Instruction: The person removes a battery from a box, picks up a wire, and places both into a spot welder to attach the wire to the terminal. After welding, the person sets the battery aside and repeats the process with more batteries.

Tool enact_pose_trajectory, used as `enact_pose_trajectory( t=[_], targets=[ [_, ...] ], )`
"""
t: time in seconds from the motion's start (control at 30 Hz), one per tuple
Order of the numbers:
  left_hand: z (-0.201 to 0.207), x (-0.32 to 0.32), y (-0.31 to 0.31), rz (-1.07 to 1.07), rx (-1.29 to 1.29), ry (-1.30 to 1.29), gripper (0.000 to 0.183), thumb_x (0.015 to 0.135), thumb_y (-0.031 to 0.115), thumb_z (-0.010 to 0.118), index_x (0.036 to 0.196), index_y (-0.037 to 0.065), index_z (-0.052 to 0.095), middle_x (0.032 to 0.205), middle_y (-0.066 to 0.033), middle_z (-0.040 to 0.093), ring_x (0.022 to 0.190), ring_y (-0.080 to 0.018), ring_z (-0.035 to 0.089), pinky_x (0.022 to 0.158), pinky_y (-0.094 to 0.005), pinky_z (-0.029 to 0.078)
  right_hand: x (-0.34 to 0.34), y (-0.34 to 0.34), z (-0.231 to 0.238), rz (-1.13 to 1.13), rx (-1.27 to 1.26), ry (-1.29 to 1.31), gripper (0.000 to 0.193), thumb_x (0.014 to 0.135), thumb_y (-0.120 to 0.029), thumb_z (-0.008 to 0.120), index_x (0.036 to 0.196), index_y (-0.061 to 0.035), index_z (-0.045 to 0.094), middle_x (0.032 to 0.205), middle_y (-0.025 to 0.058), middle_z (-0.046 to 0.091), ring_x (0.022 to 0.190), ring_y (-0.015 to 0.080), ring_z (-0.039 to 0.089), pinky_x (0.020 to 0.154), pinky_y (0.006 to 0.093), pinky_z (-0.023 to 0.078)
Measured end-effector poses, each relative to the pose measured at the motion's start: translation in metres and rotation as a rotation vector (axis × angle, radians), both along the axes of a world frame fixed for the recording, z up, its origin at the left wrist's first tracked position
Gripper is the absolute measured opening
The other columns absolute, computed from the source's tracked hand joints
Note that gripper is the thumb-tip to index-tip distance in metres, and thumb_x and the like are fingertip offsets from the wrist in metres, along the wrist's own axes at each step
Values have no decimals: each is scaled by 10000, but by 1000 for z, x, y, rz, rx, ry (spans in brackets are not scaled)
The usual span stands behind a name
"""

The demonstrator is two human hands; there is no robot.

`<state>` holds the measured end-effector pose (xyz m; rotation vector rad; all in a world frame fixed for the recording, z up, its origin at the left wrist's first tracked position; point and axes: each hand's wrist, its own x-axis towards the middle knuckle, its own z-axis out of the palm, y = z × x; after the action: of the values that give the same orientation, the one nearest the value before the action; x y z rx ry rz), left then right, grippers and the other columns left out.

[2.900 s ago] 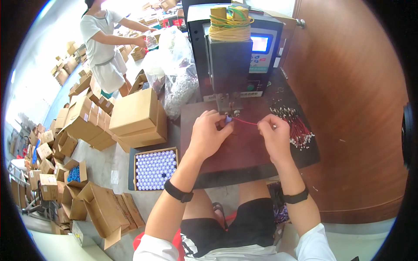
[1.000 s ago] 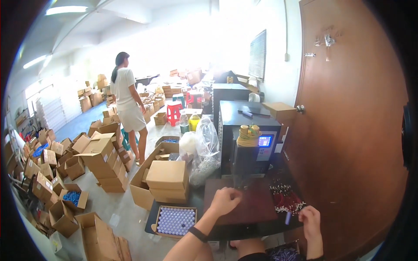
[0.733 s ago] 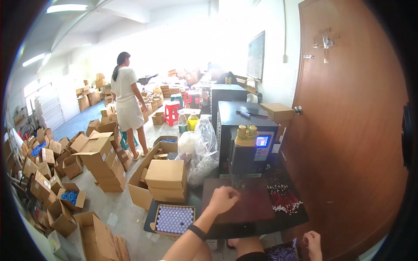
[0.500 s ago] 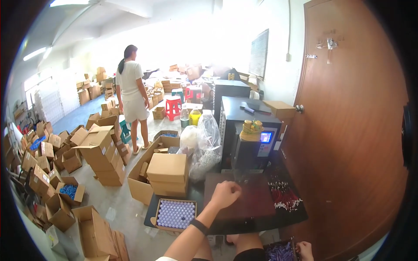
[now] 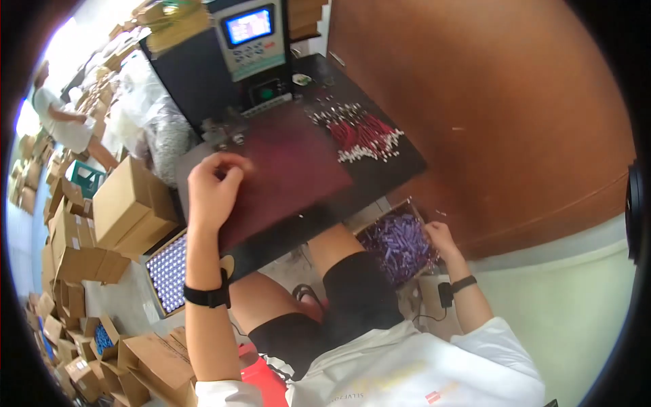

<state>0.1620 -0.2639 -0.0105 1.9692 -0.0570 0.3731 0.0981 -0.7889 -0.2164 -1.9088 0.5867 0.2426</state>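
My left hand (image 5: 213, 193) is above the left part of a dark red mat (image 5: 291, 169) on a black table. Its fingers are curled in with thumb and forefinger close together; anything between them is too small or blurred to make out. Low on the right, my right hand (image 5: 442, 239) has its bent fingers on the rim of a cardboard box (image 5: 415, 279). Many small purple tube-like pieces (image 5: 397, 247) fill that box beside my leg. On the table's right side lies a bunch of dark red wires with white ends (image 5: 366, 136).
A black machine with a lit screen (image 5: 249, 26) stands at the table's back. Below its left edge is a tray of white-purple round pieces (image 5: 168, 271). Cartons (image 5: 129, 203) crowd the left, where a person (image 5: 61, 115) stands. A brown door (image 5: 488, 122) borders the right.
The view has swung down and to the right, bringing my lap and the purple pieces into sight. My left hand stays curled over the mat; my right hand stays at the box.
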Motion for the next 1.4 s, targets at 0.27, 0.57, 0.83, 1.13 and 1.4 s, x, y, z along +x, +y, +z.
enact_pose_trajectory(
  t=[0.27, 0.57, 0.83, 1.13, 1.4],
  targets=[
    [11, -17, -14, 34, 150, -62, 162, 814, 20, 607, 868, -5, 758, 850, -105, 737, 777, -186, 673, 746, -314, 536, -6, -49, -47, 129, -132, -111, 241, 922, -254, 680, 834, -30, 670, 711, 33, 620, 660, 123, 557, 581, 301, 439],
    [-6, -22, -2, 69, 103, -101, 134, 777, 86, 675, 860, 30, 764, 825, -158, 715, 746, -253, 699, 720, -352, 558, 66, 37, 82, 5, -118, -723, 149, 911, -87, 672, 1035, -11, 638, 942, 45, 615, 911, 172, 599, 843, 303, 486],
    [-12, -17, -1, 82, 146, -188, 129, 768, 120, 704, 853, 46, 766, 794, -161, 690, 767, -283, 691, 739, -374, 555, 125, 108, 112, 606, -786, -693, 288, 823, -230, 791, 1015, -30, 710, 1028, 159, 645, 971, 338, 612, 863, 429, 499],
    [-12, -19, 9, 96, 100, -139, 116, 786, 97, 711, 856, 17, 756, 805, -143, 708, 733, -237, 683, 704, -341, 547, 142, 135, 125, 633, -838, -697, 182, 868, -204, 720, 848, -24, 698, 917, 189, 677, 947, 385, 640, 829, 477, 510],
    [-5, -16, -2, 69, 154, -88, 144, 778, 50, 646, 865, 2, 751, 801, -116, 705, 728, -192, 663, 710, -309, 527, 140, 138, 140, 628, -698, -491, 207, 851, -218, 748, 872, -17, 707, 877, 186, 700, 860, 344, 686, 764, 431, 530]
  ],
)
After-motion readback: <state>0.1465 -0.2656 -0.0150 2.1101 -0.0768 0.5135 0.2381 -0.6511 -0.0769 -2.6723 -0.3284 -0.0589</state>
